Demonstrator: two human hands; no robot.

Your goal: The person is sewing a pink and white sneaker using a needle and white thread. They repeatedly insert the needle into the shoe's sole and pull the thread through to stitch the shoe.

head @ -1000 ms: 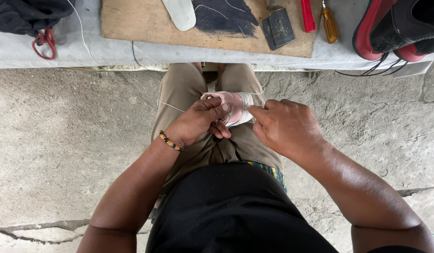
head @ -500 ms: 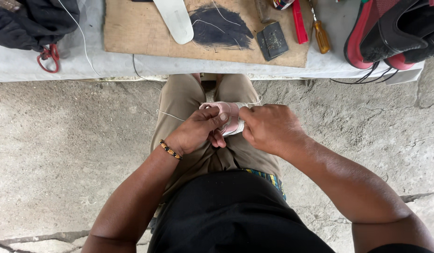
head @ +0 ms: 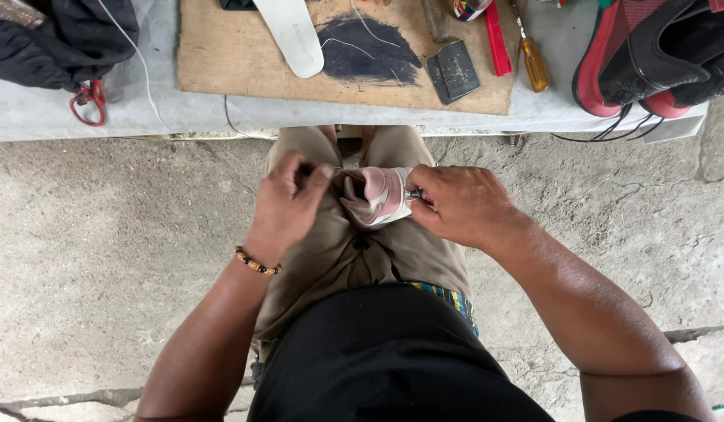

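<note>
Head view: pink shoe [head: 380, 195] sitting on lap, between both hands. Left hand [head: 288, 205] fingers pinched on a thread end, right hand [head: 462, 205] fingers clamped around a small tool at the shoe's edge. Wooden board [head: 221, 62] up on the tabletop [head: 143, 117].

Ahead of you, w/ its edge along the top: a bench under a grey sheet [head: 34, 117]. On it, a brown wooden board [head: 221, 62] w/ a dark smear near its middle. A white insole-shaped piece [head: 292, 35] lies across the board's top left. Just right of the smear, a small dark block [head: 453, 72], then a red strip [head: 496, 39] & a screwdriver w/ amber handle [head: 532, 61]. Far right: a red & black shoe [head: 651, 55], black cord below it. Far left: dark cloth [head: 57, 39], red scissor handles [head: 88, 100] at its lower edge. Cracked concrete floor [head: 104, 273] below.
</note>
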